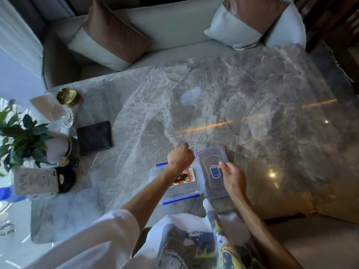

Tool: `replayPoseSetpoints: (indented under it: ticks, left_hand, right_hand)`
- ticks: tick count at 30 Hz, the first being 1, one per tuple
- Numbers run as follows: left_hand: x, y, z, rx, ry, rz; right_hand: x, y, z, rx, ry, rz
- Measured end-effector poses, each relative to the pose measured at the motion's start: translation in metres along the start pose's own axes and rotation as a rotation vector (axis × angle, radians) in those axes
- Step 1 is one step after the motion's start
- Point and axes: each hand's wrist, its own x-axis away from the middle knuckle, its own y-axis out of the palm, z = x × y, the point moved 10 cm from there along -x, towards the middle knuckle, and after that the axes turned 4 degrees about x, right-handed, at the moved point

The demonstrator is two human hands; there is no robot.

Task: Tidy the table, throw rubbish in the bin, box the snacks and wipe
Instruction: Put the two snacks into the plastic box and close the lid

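Note:
A clear plastic box (175, 195) with blue clips sits near the front edge of the grey marble table (242, 113). A red and white snack packet (187, 177) lies inside it. My left hand (180, 156) hovers over the box's far end, fingers curled; whether it holds anything is hidden. Right of the box lies its clear lid (212, 171) with a blue sticker. My right hand (232, 177) rests on the lid's right side, fingers loose. A pale crumpled tissue or wrapper (190, 96) lies in the middle of the table.
At the table's left end stand a brass dish (69, 97), a glass (65, 117), a black wallet (94, 137), a potted plant (21, 136), a patterned box (36, 181) and a blue-capped bottle (6, 194). A grey sofa with cushions (110, 35) lies beyond the table.

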Motion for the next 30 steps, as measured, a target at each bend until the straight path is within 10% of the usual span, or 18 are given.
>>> replayPoseSetpoints:
  ticks: [9,17,30]
  left_hand:
    - [-0.066,0.089,0.072,-0.369,0.147,-0.243]
    - [-0.065,0.121,0.056,-0.36,0.155,-0.272]
    - [-0.062,-0.053,0.03,0.338,0.114,0.174]
  right_hand:
    - [0.019,-0.001,0.133,0.049,0.379,0.059]
    - [0.043,0.06,0.166,-0.403,0.575,-0.113]
    - [-0.052,-0.024,0.013,-0.656,0.148,0.076]
